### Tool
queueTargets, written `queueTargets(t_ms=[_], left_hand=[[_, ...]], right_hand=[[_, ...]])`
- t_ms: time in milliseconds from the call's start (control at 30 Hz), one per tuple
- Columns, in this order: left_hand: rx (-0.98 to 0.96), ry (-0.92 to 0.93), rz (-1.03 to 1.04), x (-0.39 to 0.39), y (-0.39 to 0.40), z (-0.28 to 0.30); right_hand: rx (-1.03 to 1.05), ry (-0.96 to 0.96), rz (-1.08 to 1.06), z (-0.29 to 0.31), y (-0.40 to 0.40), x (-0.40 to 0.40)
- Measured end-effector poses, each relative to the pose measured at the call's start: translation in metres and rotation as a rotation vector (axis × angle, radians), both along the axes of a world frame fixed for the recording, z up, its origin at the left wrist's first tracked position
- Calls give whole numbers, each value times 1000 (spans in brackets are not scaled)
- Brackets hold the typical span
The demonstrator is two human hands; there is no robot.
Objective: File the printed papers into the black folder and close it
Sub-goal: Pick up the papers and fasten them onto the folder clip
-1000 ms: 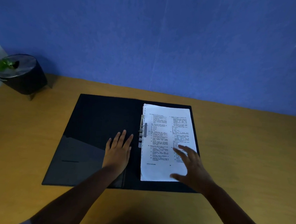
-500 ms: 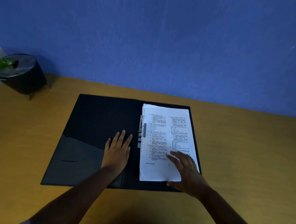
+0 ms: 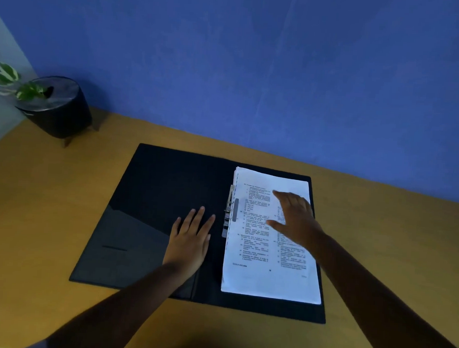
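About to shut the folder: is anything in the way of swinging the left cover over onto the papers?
Yes, both hands. The left hand lies flat on the black folder's open left cover, and the right hand is over the printed papers on the right side. Nothing else visible blocks it.

- Folder (image 3: 168,191): black, matt, faintly textured; its inner pocket (image 3: 127,245) has a slight sheen.
- Papers (image 3: 258,256): white printed paper, matt, smooth.
- Clip (image 3: 230,214): dull grey metal.
- Surface (image 3: 393,251): smooth wood-look top, yellowish, low sheen.
- Pot (image 3: 57,112): black and matt, with a shiny grey top.
- Wall (image 3: 256,68): matt blue.
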State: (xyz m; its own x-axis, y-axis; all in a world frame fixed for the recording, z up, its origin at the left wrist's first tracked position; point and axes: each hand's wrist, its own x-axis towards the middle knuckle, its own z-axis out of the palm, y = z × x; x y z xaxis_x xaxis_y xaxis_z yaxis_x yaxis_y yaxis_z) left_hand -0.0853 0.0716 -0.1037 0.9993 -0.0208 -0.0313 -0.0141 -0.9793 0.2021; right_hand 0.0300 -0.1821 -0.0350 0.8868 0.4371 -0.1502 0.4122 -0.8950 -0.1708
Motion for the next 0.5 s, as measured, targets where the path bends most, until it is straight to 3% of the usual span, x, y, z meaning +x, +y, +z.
queueTargets(t_ms=[167, 500], left_hand=[[-3, 0, -1, 0, 0, 0], [-2, 5, -13, -1, 2, -4]], right_hand=[[-197, -7, -96, 3, 22, 47], [-253, -34, -100, -1, 45, 85]])
